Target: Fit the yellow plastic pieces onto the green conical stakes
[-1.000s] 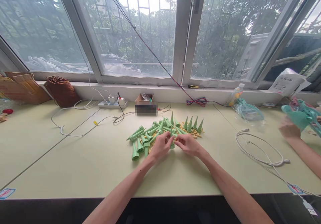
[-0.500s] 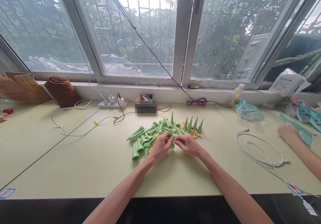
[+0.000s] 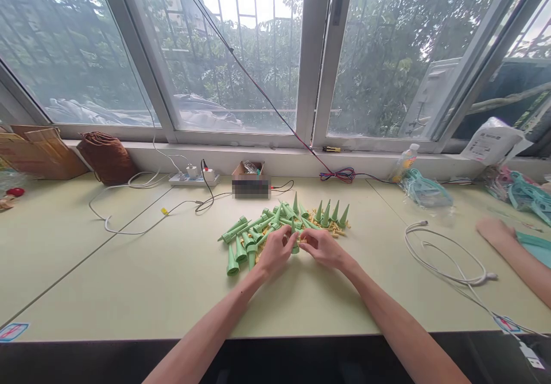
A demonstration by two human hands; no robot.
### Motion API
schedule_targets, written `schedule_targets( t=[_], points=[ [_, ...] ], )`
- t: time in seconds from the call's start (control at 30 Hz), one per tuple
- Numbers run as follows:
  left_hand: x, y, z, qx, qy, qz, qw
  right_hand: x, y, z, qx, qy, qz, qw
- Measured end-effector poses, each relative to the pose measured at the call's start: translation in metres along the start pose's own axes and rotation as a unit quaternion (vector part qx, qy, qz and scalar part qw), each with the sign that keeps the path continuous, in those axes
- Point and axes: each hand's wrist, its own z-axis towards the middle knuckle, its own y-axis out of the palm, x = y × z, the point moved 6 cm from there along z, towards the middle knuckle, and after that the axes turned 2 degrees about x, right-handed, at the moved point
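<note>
My left hand (image 3: 279, 250) is closed around a green plastic watering spike (image 3: 295, 248), which stands tip up, its wider base showing below the fingers. Close against its right side, my right hand (image 3: 321, 247) pinches a small yellow peg (image 3: 302, 239), mostly hidden by the fingertips. Behind and left of my hands lies a heap of green spikes (image 3: 241, 252), some on their sides, some upright. Several finished-looking upright spikes (image 3: 334, 213) stand at the heap's right, among loose yellow pegs (image 3: 340, 230).
A coiled white cable (image 3: 413, 252) lies to the right, near another person's hand (image 3: 495, 232) and some teal material (image 3: 534, 247). At the back are a power strip (image 3: 176, 181), a small cardboard box (image 3: 248, 169), a brown bag (image 3: 107, 157) and a bottle (image 3: 405, 163).
My hands stay almost in place, with the spike shifting slightly. At the right, the other person's hand and the teal material have moved; the material now lies lower, behind the forearm.
</note>
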Motion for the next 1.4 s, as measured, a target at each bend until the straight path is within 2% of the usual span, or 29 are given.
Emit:
schedule_targets(
  t=[0.17,0.47,0.77,1.03,1.4],
  points=[
    [0.0010,-0.0006,0.0003,0.001,0.001,0.003,1.000,0.0012,0.0012,0.0006,0.002,-0.006,0.004,1.000],
    [0.0016,-0.0011,-0.0002,0.001,0.000,0.006,1.000,0.0042,0.0020,0.0004,-0.003,0.023,0.002,1.000],
    [0.0028,-0.0031,0.0011,0.007,0.000,-0.006,1.000,0.0020,0.0005,0.0004,0.011,0.006,0.022,1.000],
    [0.0046,-0.0034,0.0009,0.000,-0.002,-0.008,1.000,0.0081,0.0033,0.0012,0.000,0.032,0.004,0.999],
    [0.0021,-0.0042,0.0015,0.012,0.002,0.000,1.000,0.0034,0.0008,0.0006,0.010,0.014,0.015,1.000]
  ],
)
